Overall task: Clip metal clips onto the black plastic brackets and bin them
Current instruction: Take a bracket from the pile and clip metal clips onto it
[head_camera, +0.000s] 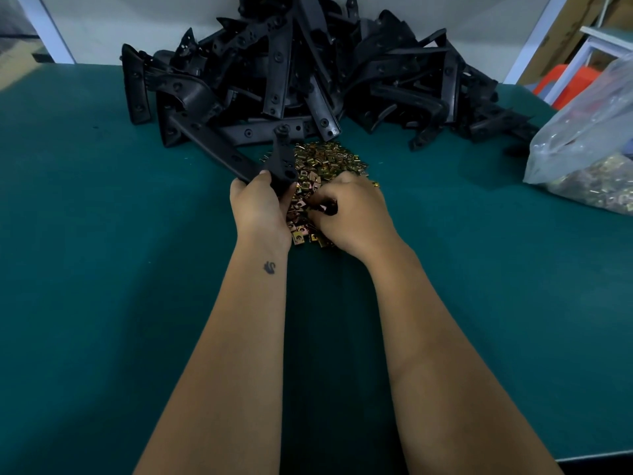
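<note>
While left hand [259, 204] grips bracket [281, 159], right hand [349, 214] on clips [325, 159]

bracket heap [308, 73] blocks rear, table [102, 269] sides open

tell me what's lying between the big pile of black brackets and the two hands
In the head view, a heap of loose metal clips lies on the green table between the bracket pile and the hands, left and right.
</note>
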A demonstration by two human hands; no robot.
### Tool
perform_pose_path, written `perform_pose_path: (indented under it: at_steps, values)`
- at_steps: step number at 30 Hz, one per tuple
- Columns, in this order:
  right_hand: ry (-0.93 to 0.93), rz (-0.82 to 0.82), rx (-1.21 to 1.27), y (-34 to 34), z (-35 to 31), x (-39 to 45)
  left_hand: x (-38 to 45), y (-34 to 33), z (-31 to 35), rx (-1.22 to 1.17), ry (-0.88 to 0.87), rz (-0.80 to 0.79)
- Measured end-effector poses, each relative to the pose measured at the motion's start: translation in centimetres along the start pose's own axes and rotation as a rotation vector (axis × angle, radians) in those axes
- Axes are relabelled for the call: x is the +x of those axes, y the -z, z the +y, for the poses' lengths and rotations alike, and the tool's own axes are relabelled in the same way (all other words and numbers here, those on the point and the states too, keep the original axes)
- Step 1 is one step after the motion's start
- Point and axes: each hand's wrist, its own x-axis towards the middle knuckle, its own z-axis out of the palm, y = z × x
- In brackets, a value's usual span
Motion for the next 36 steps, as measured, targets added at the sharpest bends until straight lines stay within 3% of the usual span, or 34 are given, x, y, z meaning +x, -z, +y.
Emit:
perform_pose_path:
  at_steps: [3, 10, 14, 26, 36]
  values:
    - [-0.007, 0.028, 0.074, 0.0, -0.1, -0.1, 0.0, 0.0, -0.1, 0.004, -0.007, -0.007]
    - [-0.222, 0.28, 0.885, 1.0, -0.7, -0.1, 0.0, 0.1, 0.2, -0.051, -0.07, -0.134]
    - [-0.273, 0.251, 1.192, 1.1, -0.6, 0.1, -0.2, 0.0, -0.1, -0.037, -0.023, -0.244]
    - [-0.32, 0.273, 1.41, 1.4, -0.7, 0.0, -0.8, -0.1, -0.3, -0.015, 0.14, -0.42]
    - [-0.283, 0.349, 1.512, 1.5, -0.9, 0.1, -0.8, -0.3, -0.4, 0.071, 0.142, -0.403]
